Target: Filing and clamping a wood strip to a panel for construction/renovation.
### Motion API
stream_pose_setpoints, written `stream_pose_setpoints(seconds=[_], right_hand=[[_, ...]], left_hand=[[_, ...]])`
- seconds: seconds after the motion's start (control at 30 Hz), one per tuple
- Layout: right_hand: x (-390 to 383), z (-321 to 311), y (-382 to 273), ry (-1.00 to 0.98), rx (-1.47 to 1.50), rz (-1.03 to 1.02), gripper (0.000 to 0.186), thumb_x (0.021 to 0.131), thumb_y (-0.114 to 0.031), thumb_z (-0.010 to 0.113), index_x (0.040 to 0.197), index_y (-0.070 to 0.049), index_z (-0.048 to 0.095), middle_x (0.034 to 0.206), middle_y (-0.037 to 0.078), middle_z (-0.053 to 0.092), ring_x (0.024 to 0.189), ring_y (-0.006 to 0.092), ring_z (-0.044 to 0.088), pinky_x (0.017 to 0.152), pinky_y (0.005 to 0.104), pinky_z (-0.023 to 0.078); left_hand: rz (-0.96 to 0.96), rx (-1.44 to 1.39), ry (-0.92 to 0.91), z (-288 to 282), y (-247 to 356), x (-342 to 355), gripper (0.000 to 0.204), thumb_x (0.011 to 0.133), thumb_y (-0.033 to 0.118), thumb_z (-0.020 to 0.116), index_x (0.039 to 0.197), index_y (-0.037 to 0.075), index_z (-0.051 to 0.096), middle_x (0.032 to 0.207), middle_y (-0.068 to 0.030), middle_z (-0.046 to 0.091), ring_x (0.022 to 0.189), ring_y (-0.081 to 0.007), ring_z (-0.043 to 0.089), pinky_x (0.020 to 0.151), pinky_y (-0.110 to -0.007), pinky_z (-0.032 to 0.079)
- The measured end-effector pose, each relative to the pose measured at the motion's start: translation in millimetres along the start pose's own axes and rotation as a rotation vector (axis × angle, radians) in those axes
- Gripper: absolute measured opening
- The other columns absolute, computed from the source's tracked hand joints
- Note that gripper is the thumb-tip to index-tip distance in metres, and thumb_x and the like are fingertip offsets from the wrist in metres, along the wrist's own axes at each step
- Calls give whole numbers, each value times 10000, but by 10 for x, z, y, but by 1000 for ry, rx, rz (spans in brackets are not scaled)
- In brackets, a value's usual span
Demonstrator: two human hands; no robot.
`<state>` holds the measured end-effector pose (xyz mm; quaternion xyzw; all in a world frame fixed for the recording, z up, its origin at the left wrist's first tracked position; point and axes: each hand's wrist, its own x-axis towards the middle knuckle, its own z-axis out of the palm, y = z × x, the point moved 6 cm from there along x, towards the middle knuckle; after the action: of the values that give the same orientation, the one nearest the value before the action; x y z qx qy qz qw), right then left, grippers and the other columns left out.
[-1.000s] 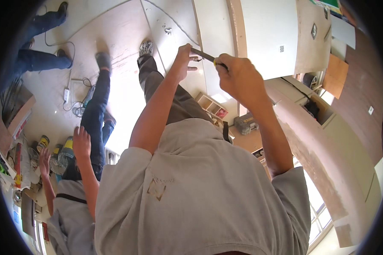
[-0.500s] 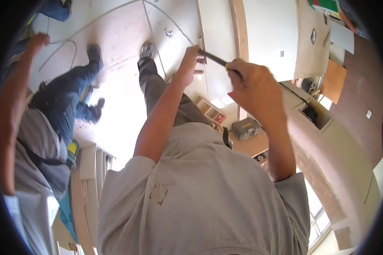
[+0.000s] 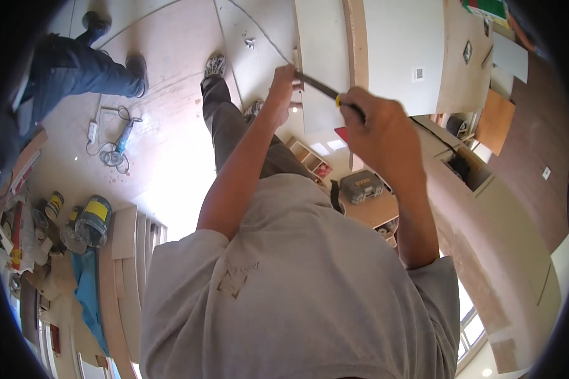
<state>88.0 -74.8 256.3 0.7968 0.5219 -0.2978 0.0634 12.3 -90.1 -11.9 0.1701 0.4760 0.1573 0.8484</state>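
My right hand [image 3: 380, 123] is wrapped round the handle of a long, flat, dark tool that looks like a file [image 3: 319, 85]. A yellow band shows where the handle meets the bar, and a red bit sticks out below the fist. The bar's far end meets my left hand [image 3: 281, 95], whose upper fingers close on it while a lower finger sticks out. Both hands are raised in front of a tall white panel [image 3: 325, 38] with a brown edge strip [image 3: 355, 44]. Some of the left fingers are hidden by the hand itself.
A co-worker's legs [image 3: 76, 69] stand at the upper left. On the floor lie a blue corded power tool [image 3: 121, 142] and a white power strip [image 3: 93, 131]. A grey tool case [image 3: 361, 186] rests on a brown surface. Clear yellow-labelled jars [image 3: 95, 221] stand lower left.
The co-worker on the left has moved away toward the upper left, uncovering the power tool and jars. Their arm with the cable is gone from view. My hands keep nearly the same place on the file.
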Motion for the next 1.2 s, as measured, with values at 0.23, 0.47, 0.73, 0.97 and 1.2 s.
stream_pose_setpoints(seconds=[0.23, 0.47, 0.73, 0.97, 1.2], right_hand=[[74, 458, 247, -20, 39, -65, 160, 897, -134, 622, 1026, -74, 696, 707, 162, 668, 663, 352, 669, 601, 415, 497], [-75, 306, 104, 0, -26, -65, 122, 898, -137, 618, 981, -62, 665, 746, 174, 676, 685, 351, 678, 619, 437, 514], [116, 161, -30, 32, -76, -87, 107, 891, -142, 612, 967, -74, 645, 749, 199, 661, 722, 404, 667, 639, 478, 523], [-30, 281, 118, 127, -5, -122, 74, 897, -135, 609, 949, -83, 619, 737, 168, 662, 721, 389, 672, 622, 491, 521], [110, 75, 18, 98, -30, -74, 130, 903, -146, 633, 996, -82, 695, 732, 169, 672, 635, 335, 657, 616, 404, 507]], left_hand=[[-125, -87, 11, -303, -471, 204, 448, 990, 483, 455, 1289, 153, 406, 1238, -79, 497, 1183, -290, 487, 866, -670, 462], [-43, -96, 29, -112, -295, -54, 487, 962, 514, 452, 1281, 149, 407, 1251, -78, 449, 1188, -317, 507, 866, -674, 465], [-19, -202, -32, -169, -175, 164, 443, 1014, 498, 466, 1261, 131, 440, 1278, -101, 498, 1192, -308, 475, 906, -633, 457], [125, -148, -6, -62, 157, 143, 639, 993, 582, 447, 1379, 95, 298, 1319, -112, 413, 1186, -335, 481, 878, -697, 464], [49, -101, -56, -82, -34, 210, 682, 987, 602, 440, 1416, 97, 278, 1327, -140, 417, 1241, -349, 466, 897, -669, 472]])
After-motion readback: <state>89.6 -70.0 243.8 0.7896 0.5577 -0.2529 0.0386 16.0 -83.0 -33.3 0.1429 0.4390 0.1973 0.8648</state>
